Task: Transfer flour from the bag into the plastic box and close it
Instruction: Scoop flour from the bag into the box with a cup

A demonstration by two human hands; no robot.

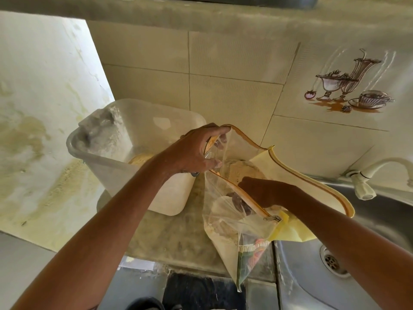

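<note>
The person stands at a stone counter (169, 238). The clear zipper bag (225, 222) sits on it, just left of the steel sink (312, 276). The plastic box (125, 157) is to the left of the bag, tipped a little, with some flour low inside and white dust on its walls.

The left hand (194, 151) pinches the far left rim of the bag and holds the mouth open. The right hand (261, 191) is down inside the bag. Its fingers look curled, but the plastic blurs them, so nobody can tell if they hold flour.

The bag is soft and floppy, and it looks a bit slippery. It may fold shut if let go. The stiff yellow zipper rim is the best place to hold. Flour is loose and spills fast.
</note>
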